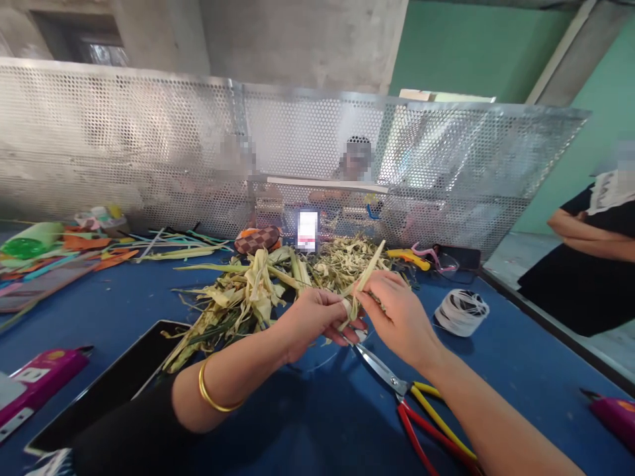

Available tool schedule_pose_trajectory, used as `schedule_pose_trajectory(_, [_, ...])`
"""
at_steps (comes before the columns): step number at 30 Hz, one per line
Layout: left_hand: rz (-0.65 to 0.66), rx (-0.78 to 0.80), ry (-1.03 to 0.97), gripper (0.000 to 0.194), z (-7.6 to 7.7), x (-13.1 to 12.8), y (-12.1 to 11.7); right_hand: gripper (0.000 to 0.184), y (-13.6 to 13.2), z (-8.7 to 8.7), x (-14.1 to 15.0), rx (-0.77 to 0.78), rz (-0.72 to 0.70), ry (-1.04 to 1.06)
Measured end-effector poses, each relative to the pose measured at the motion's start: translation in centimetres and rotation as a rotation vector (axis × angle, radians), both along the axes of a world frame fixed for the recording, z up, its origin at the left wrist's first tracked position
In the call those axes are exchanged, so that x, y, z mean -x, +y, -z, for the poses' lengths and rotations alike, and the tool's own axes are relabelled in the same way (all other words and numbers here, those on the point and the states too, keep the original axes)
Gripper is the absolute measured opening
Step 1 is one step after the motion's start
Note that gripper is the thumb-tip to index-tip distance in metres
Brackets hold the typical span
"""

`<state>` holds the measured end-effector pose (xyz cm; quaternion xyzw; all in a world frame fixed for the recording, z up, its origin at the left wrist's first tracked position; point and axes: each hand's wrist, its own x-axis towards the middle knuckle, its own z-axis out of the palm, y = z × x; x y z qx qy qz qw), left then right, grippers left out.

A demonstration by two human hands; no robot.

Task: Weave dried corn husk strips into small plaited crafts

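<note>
Pale green-yellow strips of dried husk (368, 270) are pinched between my two hands over the blue table. My left hand (325, 316) has its thumb and fingers closed round the lower end, where a small whitish part shows at the fingertips. Higher up the strip, my right hand (391, 314) grips it, and its tip sticks out up and to the right. Just below lie scissors (391, 380) with red and yellow handles; their tips reach under my hands. A heap of dried husks (258, 284) spreads behind and left of my left hand.
A spool of white string (461, 312) stands at the right. A black tray (114, 370) and a purple power strip (47, 383) lie left. A perforated metal screen (307, 132) closes the table's back. A person (585, 251) stands beyond the right edge.
</note>
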<state>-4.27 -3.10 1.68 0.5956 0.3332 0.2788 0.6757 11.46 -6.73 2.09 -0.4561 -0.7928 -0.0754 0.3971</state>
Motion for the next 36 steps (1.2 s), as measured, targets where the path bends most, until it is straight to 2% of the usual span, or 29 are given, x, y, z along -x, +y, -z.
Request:
schedule_pose_trajectory(3, [0.018,0.007,-0.002,0.022,-0.3,0.1,0.0,0.022,0.0,0.4,0.2,0.060,0.138,-0.028])
schedule_pose_trajectory(6, [0.024,0.025,-0.012,0.020,-0.5,0.1,0.1,0.021,-0.2,0.7,0.4,0.160,0.226,0.072])
schedule_pose_trajectory(13, [0.073,0.048,-0.011,0.021,-0.4,0.2,0.0,0.025,0.4,1.1,0.2,0.369,0.236,0.278])
schedule_pose_trajectory(18, [0.047,0.029,0.029,0.016,-0.1,0.1,0.0,0.023,0.6,1.1,0.0,0.454,0.236,0.278])
schedule_pose_trajectory(21, [-0.020,0.066,0.008,0.015,-0.2,0.1,0.3,0.016,0.1,0.1,-0.8,0.542,0.138,0.273])
schedule_pose_trajectory(24, [-0.048,0.093,-0.028,0.015,-0.3,0.3,0.7,0.026,-0.8,-1.5,-1.9,0.695,-0.104,0.280])
schedule_pose_trajectory(27, [-0.030,0.089,-0.044,0.013,-0.3,0.5,0.9,0.027,-1.6,-2.7,-2.3,0.829,-0.319,0.255])
schedule_pose_trajectory(30, [-0.024,0.106,-0.052,0.013,-0.1,0.5,0.9,0.021,-1.7,-2.7,-1.8,0.745,-0.366,0.291])
schedule_pose_trajectory(33, [-0.008,0.132,-0.052,0.011,0.0,0.4,0.9,0.013,-1.3,-1.9,-1.1,0.485,-0.302,0.371])
schedule_pose_trajectory(36, [0.020,0.165,-0.038,0.016,-0.1,0.4,0.8,0.014,-0.9,-1.0,-0.6,0.261,-0.260,0.527])
